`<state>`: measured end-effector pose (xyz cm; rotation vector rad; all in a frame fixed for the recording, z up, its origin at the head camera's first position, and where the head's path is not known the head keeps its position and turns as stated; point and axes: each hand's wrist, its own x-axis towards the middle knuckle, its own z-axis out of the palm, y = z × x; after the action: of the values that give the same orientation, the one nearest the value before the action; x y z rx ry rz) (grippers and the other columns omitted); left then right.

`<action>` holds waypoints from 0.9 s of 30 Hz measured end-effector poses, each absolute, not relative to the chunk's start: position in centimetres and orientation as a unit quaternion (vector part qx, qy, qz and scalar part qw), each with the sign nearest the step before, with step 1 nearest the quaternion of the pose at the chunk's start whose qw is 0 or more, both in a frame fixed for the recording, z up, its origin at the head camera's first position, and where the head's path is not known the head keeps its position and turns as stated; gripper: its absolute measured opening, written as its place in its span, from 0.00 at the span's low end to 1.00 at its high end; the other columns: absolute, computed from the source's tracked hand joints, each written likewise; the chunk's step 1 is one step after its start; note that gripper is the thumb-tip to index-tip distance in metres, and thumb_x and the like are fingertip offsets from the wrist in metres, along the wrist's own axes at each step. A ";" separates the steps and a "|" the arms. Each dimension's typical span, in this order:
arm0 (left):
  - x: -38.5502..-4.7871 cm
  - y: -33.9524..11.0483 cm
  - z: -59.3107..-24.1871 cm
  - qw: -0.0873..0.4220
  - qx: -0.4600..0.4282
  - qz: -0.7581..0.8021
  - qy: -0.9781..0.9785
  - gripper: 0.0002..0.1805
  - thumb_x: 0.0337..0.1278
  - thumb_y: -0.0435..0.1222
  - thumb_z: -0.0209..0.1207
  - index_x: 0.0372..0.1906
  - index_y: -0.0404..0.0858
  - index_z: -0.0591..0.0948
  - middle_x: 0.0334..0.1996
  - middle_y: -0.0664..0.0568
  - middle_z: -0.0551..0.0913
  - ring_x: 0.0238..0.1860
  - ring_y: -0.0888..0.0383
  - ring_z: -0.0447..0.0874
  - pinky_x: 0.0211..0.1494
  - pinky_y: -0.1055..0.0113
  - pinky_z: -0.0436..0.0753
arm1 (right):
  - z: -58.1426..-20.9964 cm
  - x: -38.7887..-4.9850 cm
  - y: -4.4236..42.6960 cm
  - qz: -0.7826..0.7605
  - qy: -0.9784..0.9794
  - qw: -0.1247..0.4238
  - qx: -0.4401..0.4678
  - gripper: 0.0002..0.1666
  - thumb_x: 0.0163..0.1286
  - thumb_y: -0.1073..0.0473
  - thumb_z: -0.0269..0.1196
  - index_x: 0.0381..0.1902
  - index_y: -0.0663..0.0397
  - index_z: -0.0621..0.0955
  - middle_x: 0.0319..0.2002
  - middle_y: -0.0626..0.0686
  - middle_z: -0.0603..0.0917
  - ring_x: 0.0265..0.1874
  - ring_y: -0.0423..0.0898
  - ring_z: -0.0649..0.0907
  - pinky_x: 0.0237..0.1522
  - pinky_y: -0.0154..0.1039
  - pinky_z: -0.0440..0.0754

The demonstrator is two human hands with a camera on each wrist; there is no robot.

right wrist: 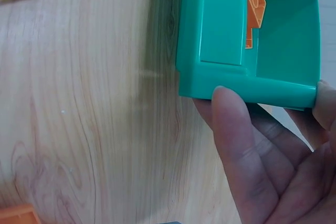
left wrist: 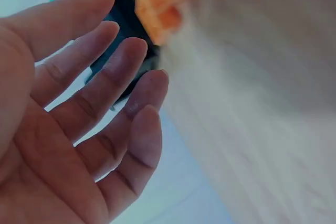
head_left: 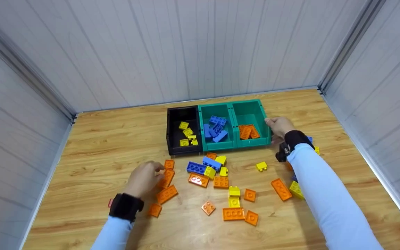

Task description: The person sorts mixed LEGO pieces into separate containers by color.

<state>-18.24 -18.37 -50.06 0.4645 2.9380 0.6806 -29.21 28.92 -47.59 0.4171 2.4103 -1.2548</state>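
Gripping the end green bin [head_left: 254, 142] with your right hand [head_left: 280, 127] — your left hand [head_left: 145, 178] is hanging near a long orange brick [head_left: 167, 177].
Your right fingers are clamping the bin's outer side; it is standing beside the middle green bin [head_left: 217, 146] on the surface [head_left: 109, 139], with orange bricks [head_left: 246, 132] lying inside — your left fingers are curving loosely, slightly apart.

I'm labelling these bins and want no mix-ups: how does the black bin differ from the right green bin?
Colour: the black bin is black, the right green bin green.
Contents: the black bin holds yellow blocks, the right green bin orange blocks.
Contact: the right hand grips the right green bin; no hand touches the black bin.
Shared: both are open-topped and flank the middle green bin.
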 end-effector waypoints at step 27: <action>-16.7 -16.0 -51.7 0.070 0.069 0.223 0.970 0.20 0.53 0.42 0.72 0.45 0.32 0.85 0.33 0.47 0.84 0.27 0.54 0.74 0.33 0.59 0.72 | -47.5 -29.1 29.0 -0.438 0.866 0.196 0.140 0.35 0.81 0.43 0.44 0.76 0.56 0.61 0.69 0.68 0.65 0.43 0.62 0.84 0.43 0.51 0.85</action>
<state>-16.73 -15.97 -51.69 0.2087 2.9176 0.6705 -29.07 29.01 -47.50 0.3934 2.4247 -1.2276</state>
